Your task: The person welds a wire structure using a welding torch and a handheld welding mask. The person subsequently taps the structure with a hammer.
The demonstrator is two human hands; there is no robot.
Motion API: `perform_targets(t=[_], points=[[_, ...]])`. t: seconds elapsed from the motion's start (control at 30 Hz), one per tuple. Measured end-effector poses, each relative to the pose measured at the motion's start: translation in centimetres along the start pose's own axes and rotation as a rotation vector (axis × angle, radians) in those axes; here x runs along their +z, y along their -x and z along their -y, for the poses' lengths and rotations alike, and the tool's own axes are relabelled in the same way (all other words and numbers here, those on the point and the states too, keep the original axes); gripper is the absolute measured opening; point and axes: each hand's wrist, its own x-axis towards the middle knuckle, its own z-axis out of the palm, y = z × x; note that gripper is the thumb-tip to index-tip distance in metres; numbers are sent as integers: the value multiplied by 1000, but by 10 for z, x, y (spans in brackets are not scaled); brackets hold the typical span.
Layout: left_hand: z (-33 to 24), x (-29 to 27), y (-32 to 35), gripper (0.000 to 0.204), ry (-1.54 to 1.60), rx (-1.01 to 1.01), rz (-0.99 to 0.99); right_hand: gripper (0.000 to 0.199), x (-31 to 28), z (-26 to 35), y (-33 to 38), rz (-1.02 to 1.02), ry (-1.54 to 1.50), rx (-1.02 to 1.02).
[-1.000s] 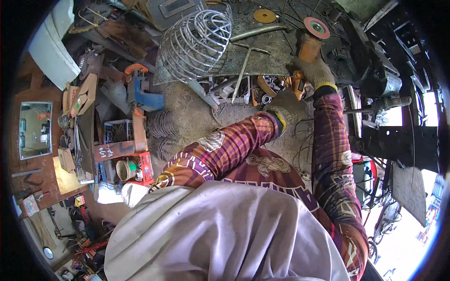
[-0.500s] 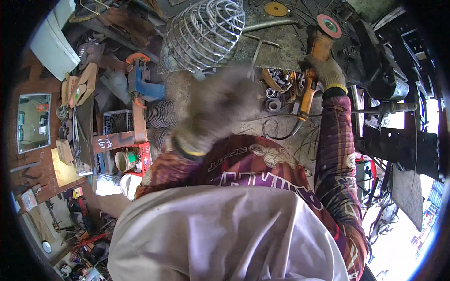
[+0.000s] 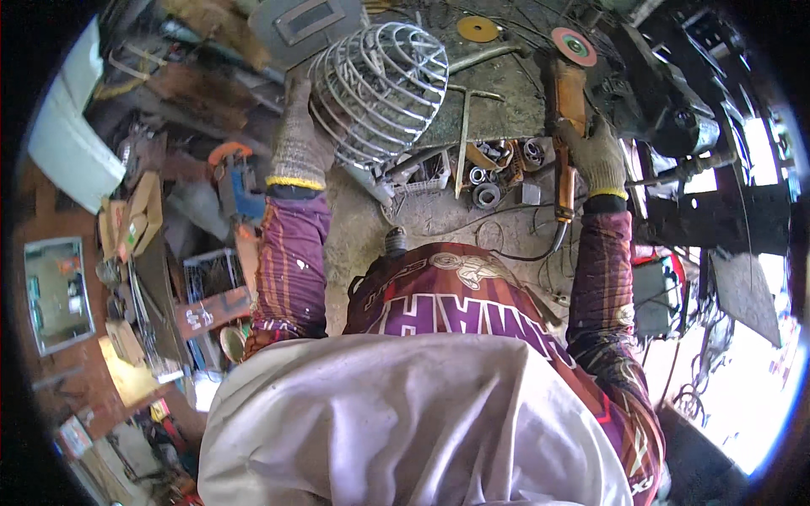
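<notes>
A round cage of bright metal bars (image 3: 392,93) rests on the far part of the work surface. My left hand (image 3: 299,148), in a grey knitted glove with a yellow cuff, is closed on the cage's left side, its fingertips partly hidden by the bars. My right hand (image 3: 599,160), gloved alike, grips an orange angle grinder (image 3: 568,97) by its rear body. The grinder's pinkish disc (image 3: 574,46) points away from me, and its cord hangs off the near end.
Beyond the cage lies a grey welding shield (image 3: 308,29). A yellow-brown disc (image 3: 478,29) and a T-shaped metal rod (image 3: 464,126) lie between the cage and grinder. Boxes of metal rings (image 3: 487,194) stand nearer me. A blue clamp-like tool (image 3: 240,190) is at left.
My left hand, blurred in front of me before, has reached away to the cage's left side. The cage has shifted slightly nearer and to the right. My right hand still holds the grinder.
</notes>
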Motion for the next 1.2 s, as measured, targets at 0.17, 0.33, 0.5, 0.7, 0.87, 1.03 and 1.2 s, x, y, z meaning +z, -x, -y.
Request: perform_targets(t=[0.17,0.33,0.5,0.7,0.87,1.03,1.2], points=[[0,-15,-23,62,46,-183,-114,86,-7,28,32,-240,28,42],[-26,17,-1,64,13,-265,-70,66,-20,55,82,-489,-192,16],[-56,-17,-14,55,375,-216,334,56,-8,63,112,-548,-389,-116],[-65,-2,-7,49,417,-131,996,54,-1,69,164,-534,-470,-276],[-48,-14,-23,53,379,-251,776,53,7,60,176,-395,-457,-404],[-53,11,-3,55,199,-211,641,48,6,64,180,-307,-468,-370],[-59,40,23,52,-206,-69,314,46,3,65,181,-173,-508,-303]])
